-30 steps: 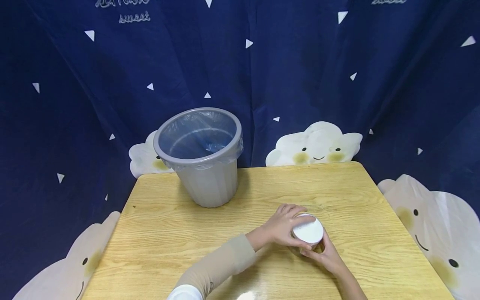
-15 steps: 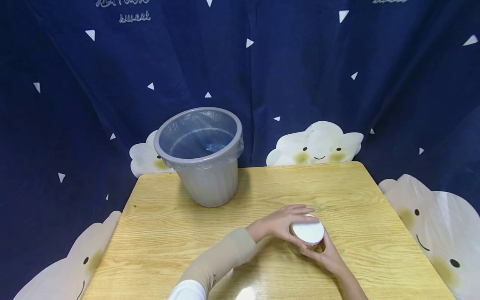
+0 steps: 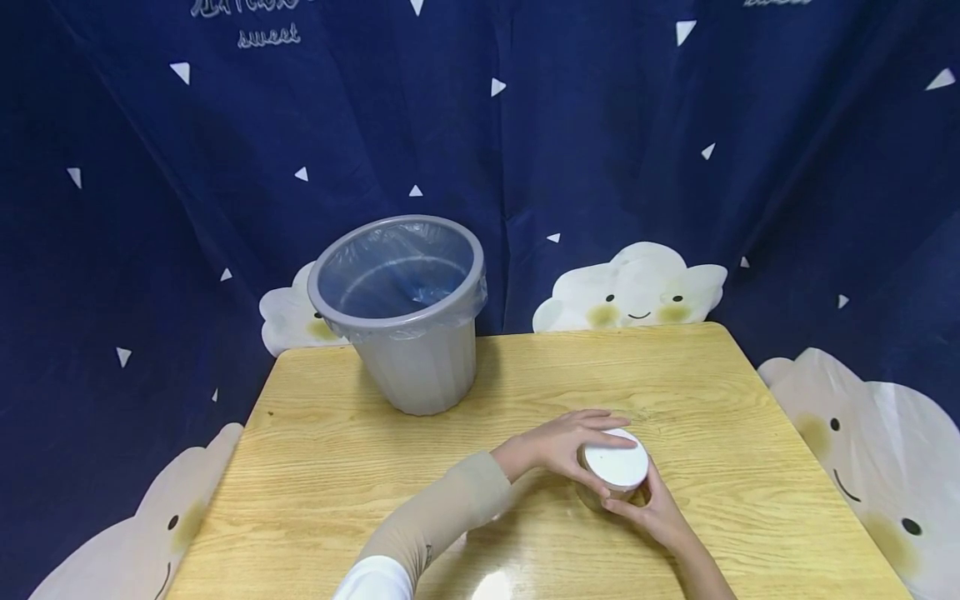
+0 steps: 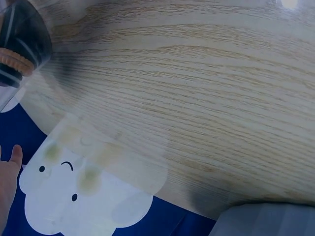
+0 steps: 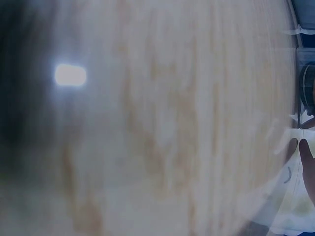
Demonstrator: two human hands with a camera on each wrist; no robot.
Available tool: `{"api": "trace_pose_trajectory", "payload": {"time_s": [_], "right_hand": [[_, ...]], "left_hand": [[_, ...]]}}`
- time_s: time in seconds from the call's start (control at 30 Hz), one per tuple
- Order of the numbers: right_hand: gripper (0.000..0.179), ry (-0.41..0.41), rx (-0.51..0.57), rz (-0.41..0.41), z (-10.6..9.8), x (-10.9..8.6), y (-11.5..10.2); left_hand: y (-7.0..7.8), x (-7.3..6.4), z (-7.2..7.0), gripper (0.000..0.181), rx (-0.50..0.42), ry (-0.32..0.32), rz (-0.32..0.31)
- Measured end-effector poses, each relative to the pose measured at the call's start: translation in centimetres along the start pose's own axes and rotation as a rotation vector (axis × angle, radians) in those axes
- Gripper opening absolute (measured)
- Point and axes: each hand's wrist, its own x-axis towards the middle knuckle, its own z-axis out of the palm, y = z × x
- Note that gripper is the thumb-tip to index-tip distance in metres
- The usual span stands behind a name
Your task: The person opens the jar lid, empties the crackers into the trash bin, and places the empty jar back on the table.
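Observation:
A clear jar (image 3: 600, 498) with a flat white lid (image 3: 617, 463) is upright at the right front of the table. My left hand (image 3: 576, 446) grips it from the left at the lid, thumb at the near edge and fingers reaching across the far side. From the right, my right hand (image 3: 651, 507) holds the jar's body, thumb in front and fingers behind. Dark contents with a ridged brown ring (image 4: 17, 60) show through the jar wall in the left wrist view. At the right edge of the right wrist view, fingers (image 5: 306, 160) appear beside the dark contents.
A grey waste bin (image 3: 420, 367) lined with a clear bag stands at the back left of the wooden table (image 3: 337, 467). Behind the table hangs a dark blue curtain (image 3: 600, 150) printed with clouds and triangles.
Over the last second my left hand has shifted slightly on the lid, its fingers straighter and more of the white top showing. The right hand and jar have barely moved.

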Motion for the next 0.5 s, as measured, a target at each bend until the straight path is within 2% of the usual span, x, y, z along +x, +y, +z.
{"api": "trace_pose_trajectory", "payload": {"time_s": [0.5], "right_hand": [[0.098, -0.011, 0.004, -0.014, 0.00, -0.02, 0.06]], "left_hand": [[0.02, -0.01, 0.19, 0.077, -0.029, 0.037, 0.017]]}}
